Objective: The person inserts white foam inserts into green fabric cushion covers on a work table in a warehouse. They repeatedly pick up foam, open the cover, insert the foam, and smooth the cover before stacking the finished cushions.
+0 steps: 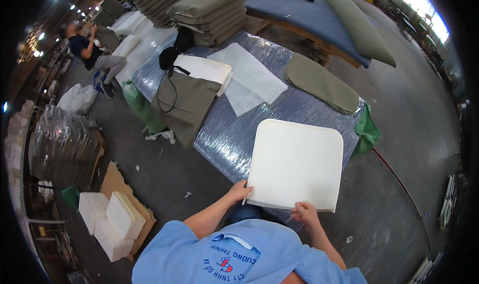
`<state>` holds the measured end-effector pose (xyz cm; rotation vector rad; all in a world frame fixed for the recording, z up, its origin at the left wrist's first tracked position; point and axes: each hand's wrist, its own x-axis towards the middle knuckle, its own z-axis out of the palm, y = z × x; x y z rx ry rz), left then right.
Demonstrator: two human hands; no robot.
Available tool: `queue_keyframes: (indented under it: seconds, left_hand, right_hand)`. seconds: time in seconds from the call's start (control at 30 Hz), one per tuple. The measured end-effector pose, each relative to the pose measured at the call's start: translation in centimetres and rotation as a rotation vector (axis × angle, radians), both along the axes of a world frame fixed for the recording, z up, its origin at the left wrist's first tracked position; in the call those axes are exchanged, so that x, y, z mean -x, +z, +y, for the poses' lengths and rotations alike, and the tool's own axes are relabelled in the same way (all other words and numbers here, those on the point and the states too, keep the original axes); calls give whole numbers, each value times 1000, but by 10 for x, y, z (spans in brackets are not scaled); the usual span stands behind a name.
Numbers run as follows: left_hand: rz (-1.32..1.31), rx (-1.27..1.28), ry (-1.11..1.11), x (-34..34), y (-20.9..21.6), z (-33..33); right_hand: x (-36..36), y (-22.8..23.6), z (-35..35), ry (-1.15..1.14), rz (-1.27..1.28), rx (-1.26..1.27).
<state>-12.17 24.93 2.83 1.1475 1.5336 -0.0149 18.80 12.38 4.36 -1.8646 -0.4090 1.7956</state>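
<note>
The white pad [295,162] is directly in front of the person, above the near end of the plastic-wrapped table [227,144], and its right part appears against the floor. I cannot tell how much of it rests on the table. The left hand [239,191] is at its near left corner, with the thumb upon the top face, pinching the edge. The right hand [305,214] is at the near edge, closer to the right corner, with the fingers curled together; what exactly they pinch, I cannot tell.

At the table's left side hangs a green sack [136,100]; its content is hidden. Beside it, a grey-green cover [187,104] lies partly over the table edge, and a white folded piece [205,68] lies at its upper end; whether it goes inside is not clear. On the floor, a brown cardboard sheet [114,177] carries white foam blocks [111,224]. Farther back stands a whitish plastic bag [78,98], whose content I cannot distinguish.
</note>
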Motion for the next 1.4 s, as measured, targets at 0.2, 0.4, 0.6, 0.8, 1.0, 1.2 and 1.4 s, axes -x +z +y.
queue_keyframes:
  seconds: [0.2,0.4,0.6,0.8,1.0,1.2,1.4]
  left_hand:
    - [7,-5,123,-8,-9,13]
    - [-157,63,288,-18,-10,93]
    - [-276,-93,230,-27,-15,182]
    - [-168,-230,-7,-25,-5,155]
    - [15,22,155,53,-2,2]
    - [498,296,338,143,35,-224]
    - [372,474,897,169,50,-391]
  right_hand:
    - [-15,-8,110,351,-882,-759]
    - [19,-39,161,570,-1201,-574]
    - [29,-46,164,648,-1165,-495]
    - [31,-57,156,661,-1257,-510]
    - [31,-60,153,662,-1338,-559]
    - [37,-48,150,714,-1290,-503]
    - [43,-28,145,801,-1261,-395]
